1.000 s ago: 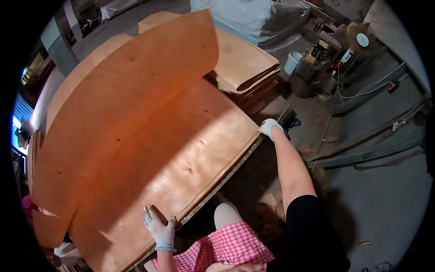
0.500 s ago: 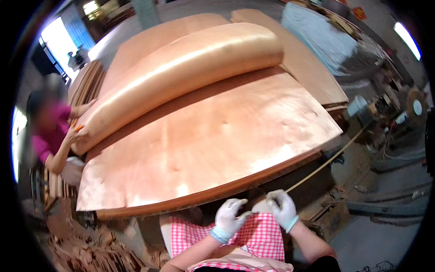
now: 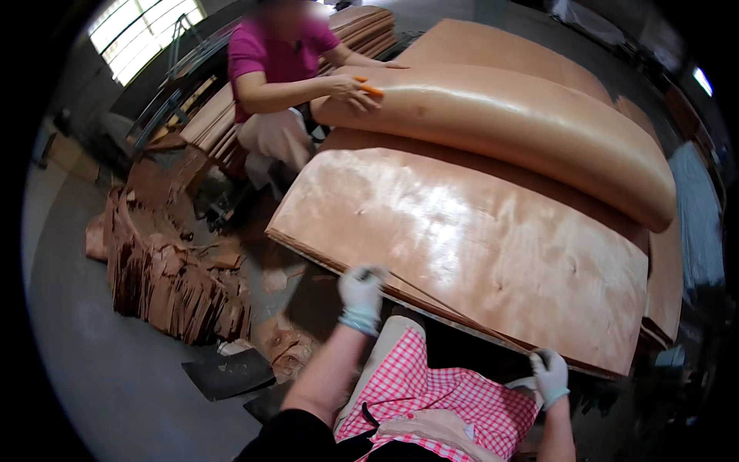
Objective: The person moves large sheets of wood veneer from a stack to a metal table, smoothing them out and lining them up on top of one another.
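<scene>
Nearest: pink-checked apron [image 3: 446,393], close up to the front edge of a flat wood sheet [image 3: 493,239] on a layered stack. Only a narrow dark gap between them, so little room this side.

Hands spread now; half a second ago they were close together over the apron. Left hand [image 3: 360,291] is at the front edge, left of the apron; motion blur, cannot tell whether it grips. Right hand [image 3: 550,376], fingers curled, looks closed on the end of a thin strip [image 3: 446,302], which slants over the sheet's front edge toward the left hand. Judgement: the strip now spans much of that edge, with the work centred there.

View has swung left. Edge runs aslant from the left corner to the right end, just beyond the right hand. Off the left corner: scrap pile [image 3: 177,281], with grey floor [image 3: 85,362] outside it.

Farther: a curled sheet [image 3: 500,123] lies over the back of the flat one; a second ago it reared up as a tall flap. The front part shows bare, reachable from this side.

Far left end: co-worker [image 3: 262,61] in magenta, both hands at the curl, one with an orange object [image 3: 369,87]. More sheets [image 3: 493,50] behind.
</scene>
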The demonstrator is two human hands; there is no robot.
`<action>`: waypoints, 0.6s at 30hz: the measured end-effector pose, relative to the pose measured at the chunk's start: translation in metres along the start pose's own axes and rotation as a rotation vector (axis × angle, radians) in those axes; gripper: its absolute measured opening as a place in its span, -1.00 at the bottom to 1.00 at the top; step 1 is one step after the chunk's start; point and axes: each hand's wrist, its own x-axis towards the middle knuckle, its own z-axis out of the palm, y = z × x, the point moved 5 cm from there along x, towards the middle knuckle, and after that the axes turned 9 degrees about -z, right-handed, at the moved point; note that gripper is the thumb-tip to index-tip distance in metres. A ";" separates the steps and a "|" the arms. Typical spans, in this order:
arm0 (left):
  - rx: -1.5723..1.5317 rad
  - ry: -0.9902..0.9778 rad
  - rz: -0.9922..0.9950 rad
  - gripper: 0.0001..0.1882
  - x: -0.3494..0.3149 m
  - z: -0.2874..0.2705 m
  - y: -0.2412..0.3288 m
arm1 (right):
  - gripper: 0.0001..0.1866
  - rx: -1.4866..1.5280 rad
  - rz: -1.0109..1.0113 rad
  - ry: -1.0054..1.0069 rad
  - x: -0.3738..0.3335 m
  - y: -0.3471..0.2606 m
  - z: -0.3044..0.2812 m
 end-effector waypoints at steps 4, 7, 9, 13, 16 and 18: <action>0.321 0.418 0.222 -0.95 0.148 -0.153 0.013 | -0.79 -0.100 0.109 0.014 -0.005 0.083 -0.031; 0.402 0.424 0.200 -0.87 0.203 -0.185 0.029 | -0.77 -0.177 0.219 0.067 -0.014 0.120 -0.055; 0.552 0.415 0.124 -0.79 0.224 -0.198 0.020 | -0.66 -0.281 0.273 0.013 -0.003 0.109 -0.058; 0.760 0.354 0.062 -0.72 0.247 -0.191 -0.010 | -0.59 -0.421 0.285 -0.038 0.018 0.096 -0.050; 0.819 0.319 0.087 -0.74 0.265 -0.195 -0.022 | -0.52 -0.483 0.411 -0.161 0.034 0.104 -0.044; 0.751 0.214 0.043 -0.72 0.257 -0.193 -0.018 | -0.49 -0.405 0.521 -0.284 0.047 0.092 -0.036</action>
